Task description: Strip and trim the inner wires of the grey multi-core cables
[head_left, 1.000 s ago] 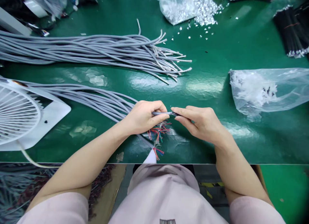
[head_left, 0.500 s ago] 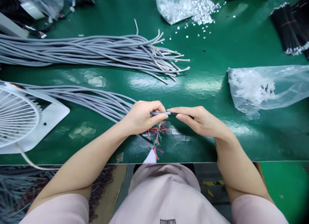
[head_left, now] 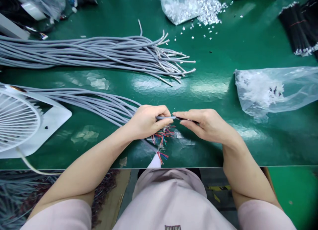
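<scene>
My left hand [head_left: 150, 121] is closed round a grey cable [head_left: 166, 117], whose end sticks out past thumb and forefinger to the right. In my right hand [head_left: 204, 124] is a thin dark tool [head_left: 185, 119], pinched between thumb and fingers. Its tip meets the cable's end; most of the tool is hidden, so its exact kind is unclear. Below my left hand lie stripped cable ends with red and blue wires [head_left: 162, 134]. One separate stripped end [head_left: 162, 155] rests near the table's front edge, beside a white pointed piece [head_left: 155, 161].
A bundle of grey cables [head_left: 99, 53] with frayed pale ends lies across the back left. A white fan [head_left: 20, 120] stands at left, over more cables [head_left: 99, 104]. Clear bags [head_left: 258, 89], scattered silvery bits [head_left: 210, 8] and black wire bundles [head_left: 296, 28] lie behind and right.
My right hand has shifted slightly right and tilted, showing more of the dark tool against the cable end. My left hand has barely moved.
</scene>
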### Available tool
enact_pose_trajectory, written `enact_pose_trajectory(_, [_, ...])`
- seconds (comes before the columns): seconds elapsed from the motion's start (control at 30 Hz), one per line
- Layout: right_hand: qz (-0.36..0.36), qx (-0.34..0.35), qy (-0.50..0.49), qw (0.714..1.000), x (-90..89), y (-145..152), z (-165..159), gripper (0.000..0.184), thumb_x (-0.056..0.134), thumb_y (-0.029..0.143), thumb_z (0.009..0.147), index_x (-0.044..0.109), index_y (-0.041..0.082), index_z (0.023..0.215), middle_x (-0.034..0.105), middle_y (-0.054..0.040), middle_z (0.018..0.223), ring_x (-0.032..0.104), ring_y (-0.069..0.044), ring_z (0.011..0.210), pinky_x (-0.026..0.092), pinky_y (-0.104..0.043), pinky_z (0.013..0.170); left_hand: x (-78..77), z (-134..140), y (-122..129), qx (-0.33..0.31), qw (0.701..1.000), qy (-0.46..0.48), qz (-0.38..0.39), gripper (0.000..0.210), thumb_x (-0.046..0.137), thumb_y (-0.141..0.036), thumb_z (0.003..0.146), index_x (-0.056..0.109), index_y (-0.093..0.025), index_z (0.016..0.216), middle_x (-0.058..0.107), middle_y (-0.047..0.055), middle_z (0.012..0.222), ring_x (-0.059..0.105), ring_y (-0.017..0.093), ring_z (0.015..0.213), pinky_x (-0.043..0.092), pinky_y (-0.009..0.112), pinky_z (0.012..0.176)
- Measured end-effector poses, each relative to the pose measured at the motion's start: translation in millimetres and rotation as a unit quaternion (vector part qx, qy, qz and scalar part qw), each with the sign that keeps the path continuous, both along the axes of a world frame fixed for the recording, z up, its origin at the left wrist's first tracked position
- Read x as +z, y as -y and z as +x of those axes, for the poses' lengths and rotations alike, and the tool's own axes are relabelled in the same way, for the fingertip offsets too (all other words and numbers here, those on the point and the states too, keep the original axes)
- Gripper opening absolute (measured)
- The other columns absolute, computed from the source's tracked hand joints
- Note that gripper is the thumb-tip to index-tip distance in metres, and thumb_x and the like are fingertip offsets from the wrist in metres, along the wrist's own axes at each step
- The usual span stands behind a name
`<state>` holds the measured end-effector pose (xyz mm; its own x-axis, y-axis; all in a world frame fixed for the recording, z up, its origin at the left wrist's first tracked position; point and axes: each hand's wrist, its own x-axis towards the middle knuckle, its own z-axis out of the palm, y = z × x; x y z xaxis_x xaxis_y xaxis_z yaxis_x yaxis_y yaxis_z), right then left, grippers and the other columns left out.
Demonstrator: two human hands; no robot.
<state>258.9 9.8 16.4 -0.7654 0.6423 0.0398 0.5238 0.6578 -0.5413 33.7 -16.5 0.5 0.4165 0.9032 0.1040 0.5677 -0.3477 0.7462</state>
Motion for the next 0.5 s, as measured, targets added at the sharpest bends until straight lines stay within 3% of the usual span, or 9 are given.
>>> enact_pose_trajectory(0.33, [0.001, -0.002, 0.012, 1.0, -3.5, -1.3, -3.2, 0.032, 0.047, 0.028, 0.095, 0.064, 0.025, 0.122, 0.073, -0.0032, 0.102, 0.068, -0.017, 0.086, 0.045, -0.024, 0.069, -5.1, -4.3, -1.0, -0.012, 0.997, -0.046, 0.053, 0.018, 0.059, -0.032, 0.087, 0.066, -0.016, 0.084, 0.069, -0.001, 0.072, 0.058, 0.009, 0.062, 0.038, 0.02, 0.06])
enact_pose_trajectory(0.5, [0.016, -0.018, 0.003, 1.0, -2.7, -0.7, -1.4, 0.032, 0.048, 0.03, 0.095, 0.065, 0.022, 0.121, 0.073, -0.0038, 0.105, 0.068, -0.018, 0.087, 0.046, -0.024, 0.07, -3.0, -18.4, -8.2, -0.103, 0.988, -0.098, 0.062, 0.026, 0.048, -0.035, 0.094, 0.069, -0.019, 0.096, 0.072, 0.0, 0.081, 0.061, 0.012, 0.07, 0.038, 0.026, 0.072])
